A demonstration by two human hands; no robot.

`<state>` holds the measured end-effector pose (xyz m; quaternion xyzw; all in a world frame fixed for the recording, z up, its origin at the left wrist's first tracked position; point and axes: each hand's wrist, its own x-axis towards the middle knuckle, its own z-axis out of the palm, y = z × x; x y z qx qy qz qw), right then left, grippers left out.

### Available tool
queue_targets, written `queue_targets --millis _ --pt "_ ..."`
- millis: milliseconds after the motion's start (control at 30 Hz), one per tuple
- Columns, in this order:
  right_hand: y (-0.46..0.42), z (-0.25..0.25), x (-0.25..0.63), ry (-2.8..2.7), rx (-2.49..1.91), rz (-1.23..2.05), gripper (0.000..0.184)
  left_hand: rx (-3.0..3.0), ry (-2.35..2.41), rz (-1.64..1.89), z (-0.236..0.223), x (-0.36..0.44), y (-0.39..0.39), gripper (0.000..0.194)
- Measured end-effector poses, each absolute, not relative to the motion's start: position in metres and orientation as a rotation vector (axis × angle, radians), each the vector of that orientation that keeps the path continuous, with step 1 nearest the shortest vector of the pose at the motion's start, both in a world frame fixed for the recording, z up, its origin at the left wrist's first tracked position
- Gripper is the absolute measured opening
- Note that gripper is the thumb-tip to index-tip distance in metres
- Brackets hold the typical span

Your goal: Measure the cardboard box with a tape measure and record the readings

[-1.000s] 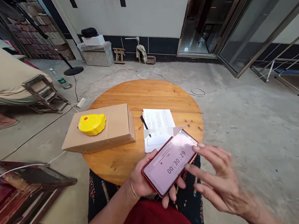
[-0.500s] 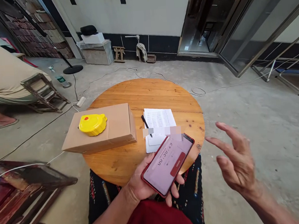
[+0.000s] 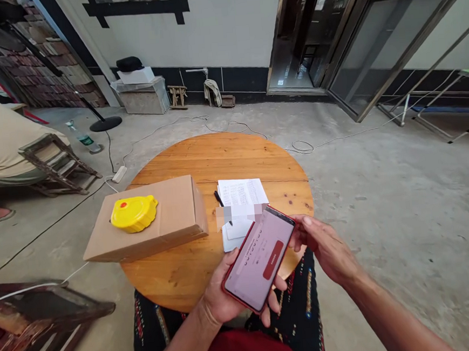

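A smartphone (image 3: 257,260) in a red case lies tilted in my left hand (image 3: 223,290), thumb along its near-left edge and fingertips curling out below its right edge. Its lit screen shows a row of digits and a red button. My right hand (image 3: 325,244) is at the phone's upper right edge, thumb and fingers closed in on that side; part of the fingers is hidden. Beyond the phone, a written paper sheet (image 3: 241,191) rests on the table with a black pen (image 3: 219,198) on its left side. A blurred patch covers part of both.
On the round wooden table (image 3: 216,155) stands a cardboard box (image 3: 176,207) with a yellow tape measure (image 3: 134,214) on top. A wooden chair (image 3: 38,320) is at near left. Cables (image 3: 301,147) cross the floor. A seated person (image 3: 3,129) is at far left.
My right hand has moved left from open air beside the table to the phone's upper right edge, its fingers drawing in. The camera view has shifted slightly. The phone stays in my left hand.
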<state>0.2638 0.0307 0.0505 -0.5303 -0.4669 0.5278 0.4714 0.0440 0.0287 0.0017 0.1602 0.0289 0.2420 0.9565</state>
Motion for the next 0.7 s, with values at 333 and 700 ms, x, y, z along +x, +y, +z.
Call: queue_targets --millis 333,700 --pt "0.055 0.056 0.276 -0.939 -1.246 1.570 0.039 0.298 0.149 0.461 0.005 0.044 0.039 0.083" --pt "0.158 0.036 0.311 -0.454 -1.274 0.976 0.018 0.733 0.984 0.826 -0.038 0.005 0.023 0.058"
